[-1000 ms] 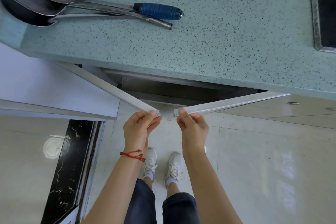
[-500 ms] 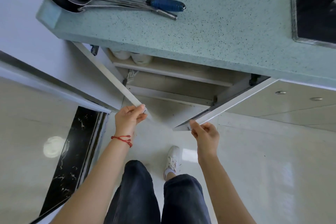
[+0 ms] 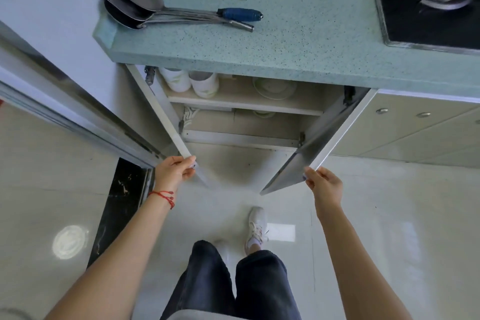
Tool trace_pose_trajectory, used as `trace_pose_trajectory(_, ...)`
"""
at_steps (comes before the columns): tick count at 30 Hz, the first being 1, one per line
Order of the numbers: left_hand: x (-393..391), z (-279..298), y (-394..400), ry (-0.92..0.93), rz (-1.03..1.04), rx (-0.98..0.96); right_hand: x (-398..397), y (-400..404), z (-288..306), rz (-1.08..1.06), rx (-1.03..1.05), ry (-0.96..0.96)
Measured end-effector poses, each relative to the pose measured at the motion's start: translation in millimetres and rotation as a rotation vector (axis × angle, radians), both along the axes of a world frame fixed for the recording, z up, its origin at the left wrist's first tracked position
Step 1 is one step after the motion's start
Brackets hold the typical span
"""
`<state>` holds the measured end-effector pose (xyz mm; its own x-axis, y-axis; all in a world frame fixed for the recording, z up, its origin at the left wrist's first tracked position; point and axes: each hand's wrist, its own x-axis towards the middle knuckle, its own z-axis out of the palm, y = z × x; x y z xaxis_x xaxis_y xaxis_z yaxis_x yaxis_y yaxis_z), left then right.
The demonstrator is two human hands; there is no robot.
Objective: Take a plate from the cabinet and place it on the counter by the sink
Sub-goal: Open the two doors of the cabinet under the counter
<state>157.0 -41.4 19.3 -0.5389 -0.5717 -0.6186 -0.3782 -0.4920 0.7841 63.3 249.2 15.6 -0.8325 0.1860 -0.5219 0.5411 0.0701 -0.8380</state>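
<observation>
Both cabinet doors are now swinging wide; a second ago barely parted. Left hand (image 3: 175, 173) fingers pinching left door (image 3: 166, 122), right hand (image 3: 323, 184) gripping right door (image 3: 311, 156). Plate (image 3: 274, 88) now showing on the shelf (image 3: 233, 101), under the table (image 3: 285, 41).

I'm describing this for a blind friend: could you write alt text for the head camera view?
Seen from above, a person's left hand and right hand hold two cabinet doors open under a speckled green counter. Shelves hold white cups and a plate.
</observation>
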Motion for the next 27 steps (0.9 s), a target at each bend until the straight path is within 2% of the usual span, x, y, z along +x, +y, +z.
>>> trace_pose_trajectory(6,25,6,-14,-0.027,-0.033,-0.009,13,24,2,-0.048,0.009,-0.008)
trace_pose_trajectory(16,56,7,-32,-0.119,-0.013,-0.150,27,69,3,-0.138,0.101,-0.050)
trace_pose_trajectory(27,66,0,-30,-0.101,0.144,-0.112,33,112,9,-0.312,0.082,-0.065)
